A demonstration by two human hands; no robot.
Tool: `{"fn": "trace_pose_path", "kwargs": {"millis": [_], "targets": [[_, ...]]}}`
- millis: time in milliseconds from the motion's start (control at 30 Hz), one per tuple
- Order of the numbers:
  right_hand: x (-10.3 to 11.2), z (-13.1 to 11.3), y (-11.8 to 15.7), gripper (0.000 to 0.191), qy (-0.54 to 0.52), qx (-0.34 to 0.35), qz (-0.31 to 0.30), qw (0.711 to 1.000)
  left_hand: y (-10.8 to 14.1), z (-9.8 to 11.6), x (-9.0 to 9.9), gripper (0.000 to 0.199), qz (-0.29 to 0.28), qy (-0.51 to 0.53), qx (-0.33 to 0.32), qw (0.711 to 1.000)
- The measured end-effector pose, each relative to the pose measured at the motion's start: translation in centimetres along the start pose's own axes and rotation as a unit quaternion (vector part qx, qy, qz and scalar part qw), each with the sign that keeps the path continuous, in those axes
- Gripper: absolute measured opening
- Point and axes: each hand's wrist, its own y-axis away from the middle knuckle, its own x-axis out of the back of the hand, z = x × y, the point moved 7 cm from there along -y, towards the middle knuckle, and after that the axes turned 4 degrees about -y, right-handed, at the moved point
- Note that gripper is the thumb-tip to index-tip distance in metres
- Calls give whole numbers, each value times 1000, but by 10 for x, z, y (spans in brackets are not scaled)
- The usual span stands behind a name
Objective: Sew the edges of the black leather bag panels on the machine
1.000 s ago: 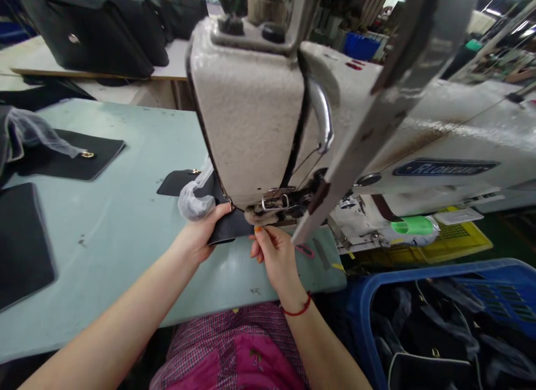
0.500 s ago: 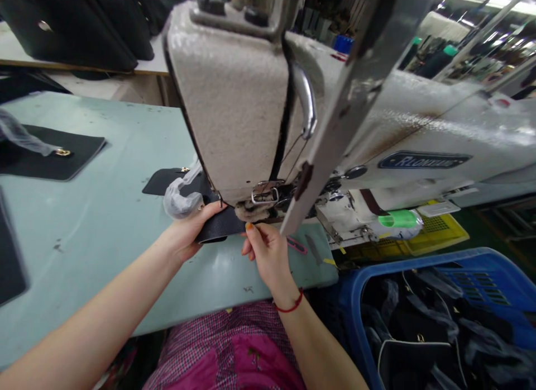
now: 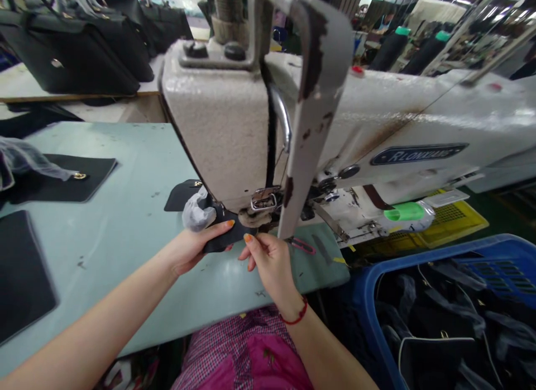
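Observation:
My left hand (image 3: 195, 249) grips a black leather piece (image 3: 226, 236), thumb on top and fingers beneath. The far end of the piece lies under the head of the sewing machine (image 3: 218, 127), near the presser foot, where the stitching spot is hidden. My right hand (image 3: 270, 264) pinches the near edge of the same piece, with its other fingers curled. Crumpled clear plastic wrap (image 3: 197, 212) sits just beyond my left hand. Behind it a black flap with a gold clasp (image 3: 182, 195) rests on the table.
On the pale green table (image 3: 138, 211) lie black panels (image 3: 25, 272) at left and pink-handled snips (image 3: 302, 246) right of my right hand. A blue basket (image 3: 368, 300) of black pieces stands at right. Black handbags (image 3: 75, 55) stand on a bench behind.
The camera view has shifted, so the scene sits lower in the picture. My left thumb now lies flatter on top of the leather piece, which has turned slightly. My right hand stays at its edge.

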Motion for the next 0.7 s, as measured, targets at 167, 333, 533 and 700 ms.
{"fn": "trace_pose_path", "kwargs": {"millis": [167, 333, 533, 700], "targets": [[-3, 3, 0, 48, -8, -12, 16, 1000, -1, 2, 2, 29, -10, -18, -17, 1000], [-7, 6, -3, 48, -31, -19, 29, 999, -5, 4, 4, 34, -2, -11, -10, 1000], [-13, 13, -5, 51, -57, -28, 39, 997, -7, 7, 6, 34, 26, -5, -5, 1000], [-19, 13, -6, 52, -71, -36, 53, 995, -10, 7, 7, 32, 15, 0, -9, 1000]]}}
